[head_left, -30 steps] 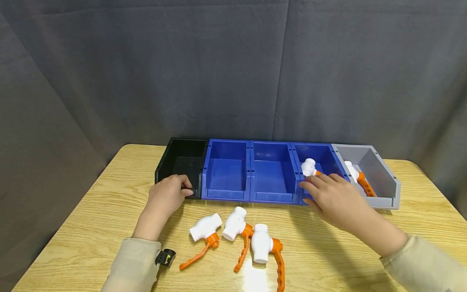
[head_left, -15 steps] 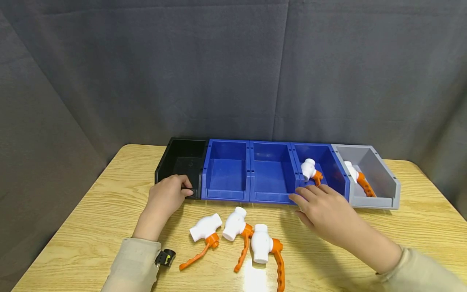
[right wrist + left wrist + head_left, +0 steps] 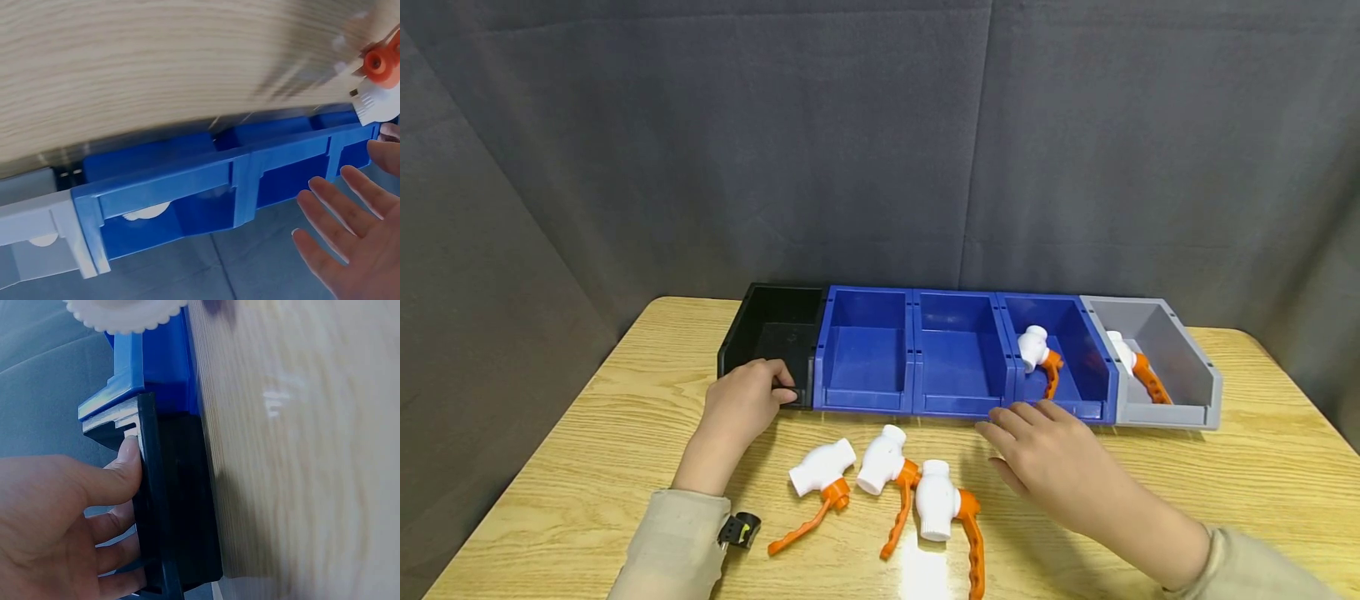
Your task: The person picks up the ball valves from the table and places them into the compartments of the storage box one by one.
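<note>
My left hand (image 3: 741, 408) holds the front lip of the black bin (image 3: 784, 340) at the row's left end; in the left wrist view the thumb lies on the lip's outside and the fingers curl inside. With fingers extended and nothing in it, my right hand (image 3: 1052, 467) hovers over the table before the blue bins. Close to its left lies a white ball valve (image 3: 936, 502) with an orange lever handle. Two similar ball valves rest farther left, a middle one (image 3: 882, 460) and a left one (image 3: 822, 467). Another ball valve (image 3: 1033, 348) lies in the right blue bin (image 3: 1082, 367).
Two more blue bins, a left one (image 3: 868, 358) and a middle one (image 3: 961, 358), stand side by side with the black bin. At the right end, a grey bin (image 3: 1187, 367) holds a ball valve (image 3: 1150, 382). A dark curtain (image 3: 880, 150) hangs behind the table (image 3: 587, 467).
My right hand has drawn back from the right blue bin toward the front left, uncovering the ball valve inside it. The left hand stays on the black bin.
</note>
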Available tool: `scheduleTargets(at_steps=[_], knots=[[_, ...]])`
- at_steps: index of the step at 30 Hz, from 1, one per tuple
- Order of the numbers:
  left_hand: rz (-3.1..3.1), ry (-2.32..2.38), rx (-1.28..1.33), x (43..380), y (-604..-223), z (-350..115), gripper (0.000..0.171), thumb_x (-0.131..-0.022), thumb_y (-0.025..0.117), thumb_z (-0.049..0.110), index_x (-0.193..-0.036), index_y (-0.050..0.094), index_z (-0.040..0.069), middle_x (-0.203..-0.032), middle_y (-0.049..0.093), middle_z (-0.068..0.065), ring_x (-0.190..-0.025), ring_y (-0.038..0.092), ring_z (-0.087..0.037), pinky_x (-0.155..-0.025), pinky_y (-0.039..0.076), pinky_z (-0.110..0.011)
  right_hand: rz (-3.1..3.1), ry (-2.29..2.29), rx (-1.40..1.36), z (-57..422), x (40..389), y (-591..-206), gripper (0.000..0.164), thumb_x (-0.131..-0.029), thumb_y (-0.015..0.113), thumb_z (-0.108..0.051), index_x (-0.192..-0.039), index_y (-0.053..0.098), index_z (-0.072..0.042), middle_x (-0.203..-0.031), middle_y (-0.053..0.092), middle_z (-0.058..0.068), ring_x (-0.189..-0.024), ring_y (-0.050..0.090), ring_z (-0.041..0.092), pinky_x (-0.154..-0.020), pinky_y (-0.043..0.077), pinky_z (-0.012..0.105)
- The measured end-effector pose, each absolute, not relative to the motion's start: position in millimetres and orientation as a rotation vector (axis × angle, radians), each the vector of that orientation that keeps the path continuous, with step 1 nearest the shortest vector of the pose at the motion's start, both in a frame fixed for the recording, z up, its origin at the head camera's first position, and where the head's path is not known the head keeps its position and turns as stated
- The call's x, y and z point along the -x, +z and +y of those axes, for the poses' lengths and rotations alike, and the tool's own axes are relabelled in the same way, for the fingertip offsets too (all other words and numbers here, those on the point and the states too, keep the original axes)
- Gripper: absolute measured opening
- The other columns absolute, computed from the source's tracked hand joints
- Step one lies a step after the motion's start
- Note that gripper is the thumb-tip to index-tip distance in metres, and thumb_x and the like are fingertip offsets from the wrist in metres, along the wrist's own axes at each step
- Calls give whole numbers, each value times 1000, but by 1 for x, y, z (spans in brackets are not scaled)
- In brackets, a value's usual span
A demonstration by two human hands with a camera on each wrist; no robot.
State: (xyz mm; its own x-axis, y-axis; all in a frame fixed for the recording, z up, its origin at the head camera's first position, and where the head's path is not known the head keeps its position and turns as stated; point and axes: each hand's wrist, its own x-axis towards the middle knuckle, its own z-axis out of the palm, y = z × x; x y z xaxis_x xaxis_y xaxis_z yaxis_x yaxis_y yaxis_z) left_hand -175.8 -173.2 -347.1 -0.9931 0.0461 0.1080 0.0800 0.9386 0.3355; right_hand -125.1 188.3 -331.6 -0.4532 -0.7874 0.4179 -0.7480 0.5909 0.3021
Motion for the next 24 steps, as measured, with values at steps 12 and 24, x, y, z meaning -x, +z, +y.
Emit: scheduleTargets(at_steps=[12, 24], knots=[[-2994, -522, 99, 176, -347, -173, 8, -89, 76, 20, -88, 71, 14, -89, 67, -6, -73, 59, -22, -64, 50, -43, -2366, -67, -1214, 173, 108, -332, 39, -78, 82, -20, -111, 68, -6, -101, 69, 7, -93, 66, 26, -78, 54, 43], [-2998, -514, 108, 176, -347, -174, 8, -89, 75, 20, -89, 70, 13, -87, 66, -6, -73, 59, -23, -64, 50, -43, -2382, -13, -1233, 157, 96, -335, 41, -77, 83, -26, -111, 68, -9, -105, 70, 5, -94, 66, 23, -81, 55, 43]])
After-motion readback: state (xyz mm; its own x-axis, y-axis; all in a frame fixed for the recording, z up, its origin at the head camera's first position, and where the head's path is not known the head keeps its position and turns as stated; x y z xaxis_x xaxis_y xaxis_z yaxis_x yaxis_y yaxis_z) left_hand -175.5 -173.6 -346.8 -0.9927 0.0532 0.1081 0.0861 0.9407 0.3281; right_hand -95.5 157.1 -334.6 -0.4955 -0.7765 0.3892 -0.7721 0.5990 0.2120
